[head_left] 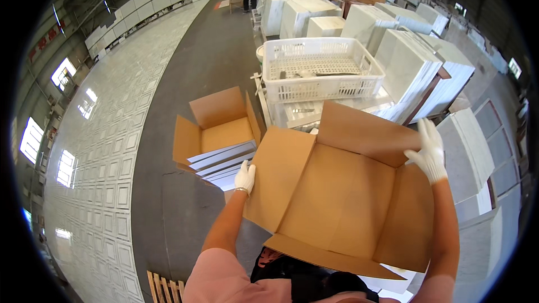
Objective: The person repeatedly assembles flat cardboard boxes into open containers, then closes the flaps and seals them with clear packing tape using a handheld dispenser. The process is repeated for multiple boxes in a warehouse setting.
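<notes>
Big open brown cardboard box (342,202) held up at chest height, empty, flaps splayed | left hand (245,177) in white glove pinches left flap edge | right hand (430,153) grips far right flap, steadying it | second brown carton (216,134) on floor holds stacked grey-white tiles | white plastic crate (323,70) behind, contents unclear

We saw one large brown cardboard box (342,202), empty, flaps splayed open, held up tilted between both gloved hands. Its left flap sat in the left hand (245,177); the far right corner, where two flaps met, was under the right hand (429,154).
</notes>
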`<state>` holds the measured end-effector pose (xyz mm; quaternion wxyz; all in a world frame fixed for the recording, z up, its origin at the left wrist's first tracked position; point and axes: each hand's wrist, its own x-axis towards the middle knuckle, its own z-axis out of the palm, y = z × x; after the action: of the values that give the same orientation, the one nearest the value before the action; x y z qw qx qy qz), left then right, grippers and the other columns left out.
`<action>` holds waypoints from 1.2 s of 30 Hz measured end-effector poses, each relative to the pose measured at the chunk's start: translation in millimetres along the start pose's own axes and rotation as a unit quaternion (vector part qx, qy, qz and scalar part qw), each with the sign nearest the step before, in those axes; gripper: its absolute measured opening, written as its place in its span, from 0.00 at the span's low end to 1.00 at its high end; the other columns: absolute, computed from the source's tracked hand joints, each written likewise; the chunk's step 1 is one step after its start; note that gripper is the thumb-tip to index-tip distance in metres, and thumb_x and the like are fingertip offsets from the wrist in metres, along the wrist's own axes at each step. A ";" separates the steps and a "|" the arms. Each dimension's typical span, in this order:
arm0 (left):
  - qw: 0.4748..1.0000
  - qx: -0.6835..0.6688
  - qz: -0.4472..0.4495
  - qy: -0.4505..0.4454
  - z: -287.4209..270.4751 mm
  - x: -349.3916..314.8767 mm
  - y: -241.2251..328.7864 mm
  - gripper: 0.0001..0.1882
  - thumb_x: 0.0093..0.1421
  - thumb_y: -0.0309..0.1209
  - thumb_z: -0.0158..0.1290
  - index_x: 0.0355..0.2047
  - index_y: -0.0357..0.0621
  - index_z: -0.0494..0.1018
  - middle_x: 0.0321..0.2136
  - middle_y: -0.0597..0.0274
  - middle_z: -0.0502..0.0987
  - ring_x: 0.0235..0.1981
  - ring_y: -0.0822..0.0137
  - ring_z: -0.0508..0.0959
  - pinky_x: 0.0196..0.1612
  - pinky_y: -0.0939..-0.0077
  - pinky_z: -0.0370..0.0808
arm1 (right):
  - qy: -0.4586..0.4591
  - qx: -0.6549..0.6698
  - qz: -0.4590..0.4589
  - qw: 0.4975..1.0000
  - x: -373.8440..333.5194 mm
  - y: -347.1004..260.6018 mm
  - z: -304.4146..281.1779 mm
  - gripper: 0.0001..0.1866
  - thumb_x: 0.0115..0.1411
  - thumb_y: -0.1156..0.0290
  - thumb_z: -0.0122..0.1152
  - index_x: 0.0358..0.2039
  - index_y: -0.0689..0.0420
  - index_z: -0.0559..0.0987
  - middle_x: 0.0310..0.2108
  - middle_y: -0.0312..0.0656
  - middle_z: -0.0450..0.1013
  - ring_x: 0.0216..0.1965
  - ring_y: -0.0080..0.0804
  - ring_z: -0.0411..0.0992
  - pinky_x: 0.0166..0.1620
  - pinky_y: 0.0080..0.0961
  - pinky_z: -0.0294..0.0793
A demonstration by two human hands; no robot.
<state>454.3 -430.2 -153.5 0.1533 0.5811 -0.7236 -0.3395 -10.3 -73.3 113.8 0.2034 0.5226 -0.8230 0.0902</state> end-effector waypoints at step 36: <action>0.900 -0.284 0.243 -0.224 -151.5 -95.1 224.5 0.32 0.58 0.27 0.55 0.64 0.36 0.68 0.50 0.52 0.81 0.48 0.66 0.80 0.54 0.72 0.75 | -0.214 0.424 0.351 0.807 -88.0 -12.4 -115.5 0.22 0.56 0.69 0.71 0.45 0.74 0.82 0.35 0.44 0.82 0.32 0.32 0.80 0.38 0.30 0.79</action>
<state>408.7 -366.6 122.6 0.2234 0.2275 -0.7306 -0.6037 61.2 35.4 179.3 -0.2647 0.2386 -0.8531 0.3811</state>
